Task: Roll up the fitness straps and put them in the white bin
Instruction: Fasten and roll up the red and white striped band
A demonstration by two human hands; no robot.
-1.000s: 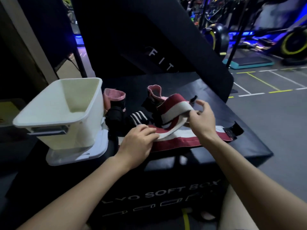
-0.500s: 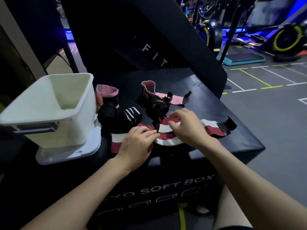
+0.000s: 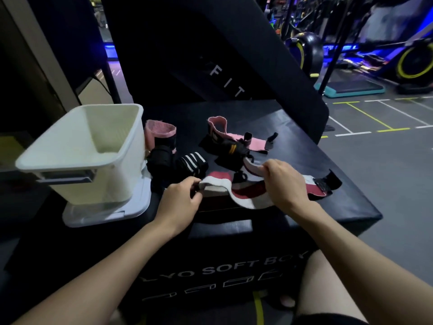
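Head view: left hand [image 3: 181,199] pinches the end of a red-and-white woven fabric strap [image 3: 243,194]; right hand [image 3: 282,181] grips its fold. White plastic bin [image 3: 77,160] sits left of the left hand.

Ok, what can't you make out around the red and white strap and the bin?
- Head view: middle of the red and white strap, under the right hand.
- Left hand covers that strap's near end.
- White bin: floor partly hidden by its front wall.
- Black straps: too dark to count.
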